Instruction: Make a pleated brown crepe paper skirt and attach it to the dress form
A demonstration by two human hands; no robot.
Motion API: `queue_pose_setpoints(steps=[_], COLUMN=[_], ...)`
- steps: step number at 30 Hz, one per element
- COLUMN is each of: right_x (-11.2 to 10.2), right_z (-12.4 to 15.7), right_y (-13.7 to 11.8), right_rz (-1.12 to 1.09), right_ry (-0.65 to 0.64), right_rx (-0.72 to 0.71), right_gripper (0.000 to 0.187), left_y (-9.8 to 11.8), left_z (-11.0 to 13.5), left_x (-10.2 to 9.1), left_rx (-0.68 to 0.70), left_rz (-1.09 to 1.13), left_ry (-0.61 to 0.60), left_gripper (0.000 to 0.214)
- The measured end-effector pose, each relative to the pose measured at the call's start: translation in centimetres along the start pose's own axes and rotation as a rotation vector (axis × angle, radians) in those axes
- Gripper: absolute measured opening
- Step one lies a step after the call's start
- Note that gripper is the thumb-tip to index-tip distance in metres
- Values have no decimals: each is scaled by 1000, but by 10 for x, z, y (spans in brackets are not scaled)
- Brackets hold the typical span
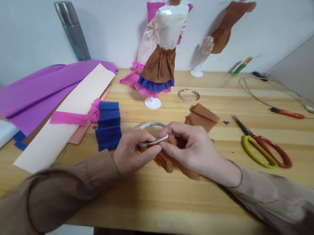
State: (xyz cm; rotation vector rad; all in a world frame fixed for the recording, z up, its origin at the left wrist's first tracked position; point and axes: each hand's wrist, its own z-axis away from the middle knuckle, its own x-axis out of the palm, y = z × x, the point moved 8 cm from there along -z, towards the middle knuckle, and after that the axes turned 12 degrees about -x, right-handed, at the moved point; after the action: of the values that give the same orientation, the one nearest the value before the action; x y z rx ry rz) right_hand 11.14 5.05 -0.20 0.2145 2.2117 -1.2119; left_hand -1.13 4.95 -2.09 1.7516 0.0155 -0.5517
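Note:
My left hand (pixel 134 150) and my right hand (pixel 196 149) meet over the middle of the table, fingertips pinched together. Between them runs a narrow white strip (pixel 160 140), which looks like tape along an edge of brown crepe paper. Gathered folds of the brown crepe paper (pixel 165 162) hang below my fingers, partly hidden by my right hand. Just behind the fingertips is a roll of tape (pixel 152 124), only its upper rim showing. A folded brown crepe piece (pixel 202 116) lies beyond my right hand, and a pleated blue crepe piece (pixel 108 125) lies by my left.
Scissors (pixel 259 147) with yellow and red handles lie at right, near a red-handled corded tool (pixel 286 113). A clear tape ring (pixel 189 95) lies before mannequins in crepe dresses (pixel 159 64). Purple crepe paper (pixel 47 89), a cream strip (pixel 68 117) and a thermos (pixel 73 32) are at left.

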Motion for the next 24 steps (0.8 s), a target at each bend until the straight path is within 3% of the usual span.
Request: queue_pose_setpoints(steps=[7, 15, 20, 24], right_x=[-2, -1, -10, -18], right_z=[-3, 0, 0, -3], right_y=[-2, -12, -13, -13], right_rz=[-12, 143, 280, 283], right_ry=[-34, -101, -81, -19], right_rx=[-41, -74, -69, -52], right_gripper=[13, 26, 31, 21], left_y=[-11, -4, -10, -15], left_z=[-3, -3, -5, -5], left_x=[5, -5, -2, -10], left_rx=[-175, -58, -109, -132], left_rz=[294, 123, 192, 139], left_ry=[-93, 45, -19, 88], left_gripper=[24, 21, 23, 22])
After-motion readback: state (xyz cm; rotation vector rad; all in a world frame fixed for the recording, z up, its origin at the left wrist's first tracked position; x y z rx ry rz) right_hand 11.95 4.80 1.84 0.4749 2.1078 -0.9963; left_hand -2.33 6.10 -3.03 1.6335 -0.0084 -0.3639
